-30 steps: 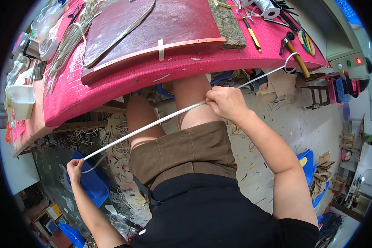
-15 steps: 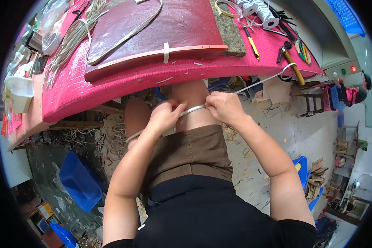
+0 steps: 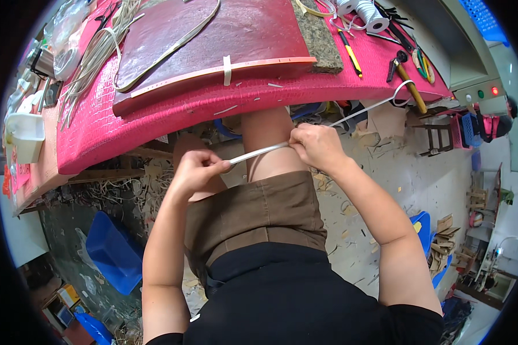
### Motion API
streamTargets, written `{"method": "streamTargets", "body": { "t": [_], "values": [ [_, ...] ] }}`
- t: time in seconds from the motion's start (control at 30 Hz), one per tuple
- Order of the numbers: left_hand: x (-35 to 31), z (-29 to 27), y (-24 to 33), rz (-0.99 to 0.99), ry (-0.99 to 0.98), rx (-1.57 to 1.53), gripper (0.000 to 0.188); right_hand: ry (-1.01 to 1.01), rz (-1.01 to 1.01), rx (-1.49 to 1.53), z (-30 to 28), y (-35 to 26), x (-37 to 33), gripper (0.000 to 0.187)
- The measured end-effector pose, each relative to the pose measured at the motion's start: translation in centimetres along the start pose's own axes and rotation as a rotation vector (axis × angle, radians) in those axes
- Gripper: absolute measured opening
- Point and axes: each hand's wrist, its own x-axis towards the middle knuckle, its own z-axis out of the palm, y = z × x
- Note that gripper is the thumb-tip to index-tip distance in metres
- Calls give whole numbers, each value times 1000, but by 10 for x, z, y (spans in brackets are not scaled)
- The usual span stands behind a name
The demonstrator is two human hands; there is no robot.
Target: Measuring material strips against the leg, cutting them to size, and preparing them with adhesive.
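A thin white strip [image 3: 259,152] is stretched above my bare knees, between my two hands. My left hand [image 3: 197,171] pinches it over the left knee. My right hand [image 3: 318,145] grips the same strip with curled fingers above the right knee. From there the strip runs up to the right, to the table edge, and loops by a hammer [image 3: 411,86] with a wooden handle. Both hands are just in front of the pink-covered table [image 3: 213,115], below its edge.
On the table lie a dark red board [image 3: 213,43], a bundle of pale strips [image 3: 95,63], a yellow-black cutter [image 3: 350,54] and white spools [image 3: 371,16]. A blue bin [image 3: 114,253] stands on the floor at left. Scraps litter the floor.
My left hand has moved left and slightly down along the strip, away from my right hand, so the length between them is longer and straight. My right hand has barely moved.
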Motion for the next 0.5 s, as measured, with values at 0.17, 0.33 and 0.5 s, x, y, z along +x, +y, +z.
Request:
{"method": "streamTargets", "body": {
  "t": [0.17, 0.33, 0.5],
  "values": [
    [-31, -49, -34, 2, 12, -45, 24, 5, -6, -1, 2, -4, 1, 5],
    [-67, -106, -70, -39, 37, -63, 17, -8, -1, -15, 2, -6, 1, 5],
    [-96, -149, -105, -94, 105, -44, 15, -1, -3, -3, 2, -8, 3, 6]
  ]
}}
